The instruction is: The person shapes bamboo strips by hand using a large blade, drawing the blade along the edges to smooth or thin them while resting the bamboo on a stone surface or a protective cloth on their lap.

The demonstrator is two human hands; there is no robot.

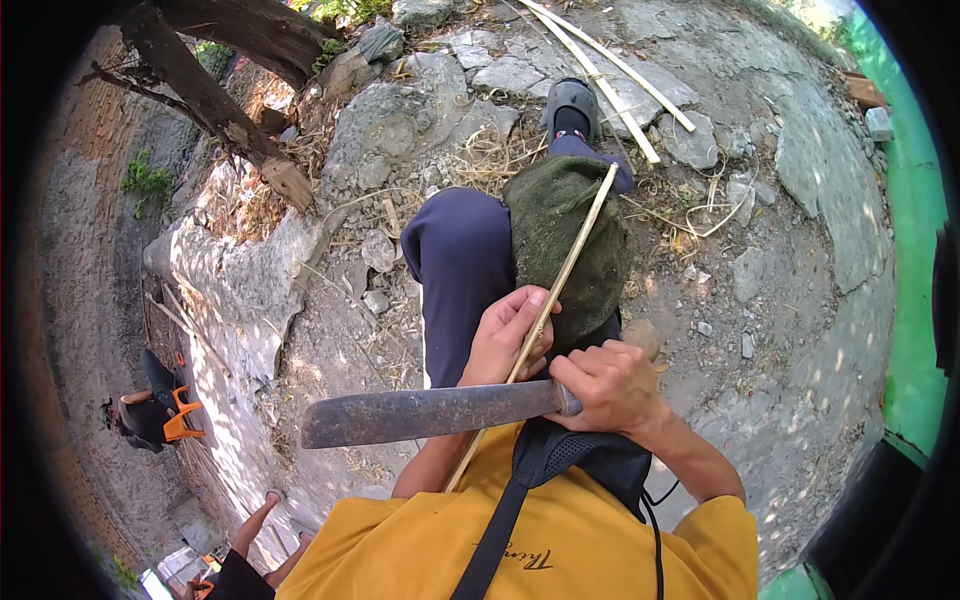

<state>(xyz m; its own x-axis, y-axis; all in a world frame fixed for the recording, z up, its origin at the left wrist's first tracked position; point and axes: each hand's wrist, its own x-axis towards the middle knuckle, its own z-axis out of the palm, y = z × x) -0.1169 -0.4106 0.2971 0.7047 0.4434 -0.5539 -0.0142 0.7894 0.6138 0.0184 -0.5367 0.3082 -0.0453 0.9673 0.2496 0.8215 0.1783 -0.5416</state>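
A machete [430, 412] with a broad, dark, worn blade points to the left across my front. My right hand [612, 385] is wrapped round its handle. My left hand [512, 335] grips a thin pale bamboo strip [572, 255], thumb on top. The strip runs slantwise from my chest up over my leg, and the blade crosses over it just below my left hand. Under the strip a dark green cloth [560, 200] drapes over my leg. Whether the blade touches the strip I cannot tell.
Two longer pale strips [610, 100] lie on the broken stone ground [420, 125] beyond my shoe [572, 105]. Wooden posts [215, 110] stand at upper left. A green wall [905, 250] borders the right. Other people sit at lower left, one on an orange chair [182, 415].
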